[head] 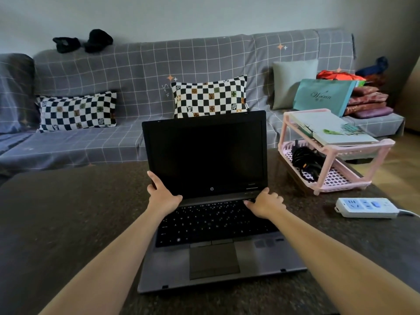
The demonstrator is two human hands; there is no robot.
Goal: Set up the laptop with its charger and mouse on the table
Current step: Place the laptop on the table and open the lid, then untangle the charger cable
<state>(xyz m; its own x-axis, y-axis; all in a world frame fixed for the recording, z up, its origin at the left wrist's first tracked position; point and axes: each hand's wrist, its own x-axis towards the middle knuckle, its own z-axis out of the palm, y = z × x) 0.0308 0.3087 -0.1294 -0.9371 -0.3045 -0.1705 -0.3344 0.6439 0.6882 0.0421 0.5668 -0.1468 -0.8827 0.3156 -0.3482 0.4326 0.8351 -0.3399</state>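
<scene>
The table point(68, 223), a dark speckled slab, carried all task items. The laptop point(211, 201) stood at its centre, lid raised and screen dark, base squared to the person. The pink rack point(336, 169) sat to the right of the laptop, at the far right of the table, with books on its upper shelf. The charger point(305, 160), a black coiled cable bundle, lay on the lower shelf. The power strip point(366, 207) lay nearer the person, just in front of the rack. No mouse could be identified.

The left hand point(162, 194) gripped the lower left corner of the lid, fingers curled on the bezel, thumb toward the hinge. The right hand point(266, 204) rested at the right hinge corner, fingers bent on the keyboard deck; whether it pinched anything could not be told.

The charger lay right of and beyond the right hand, its bundle running along the shelf, away from the person. The right hand was the nearer; a reach right and forward under the upper shelf appeared to be required.
</scene>
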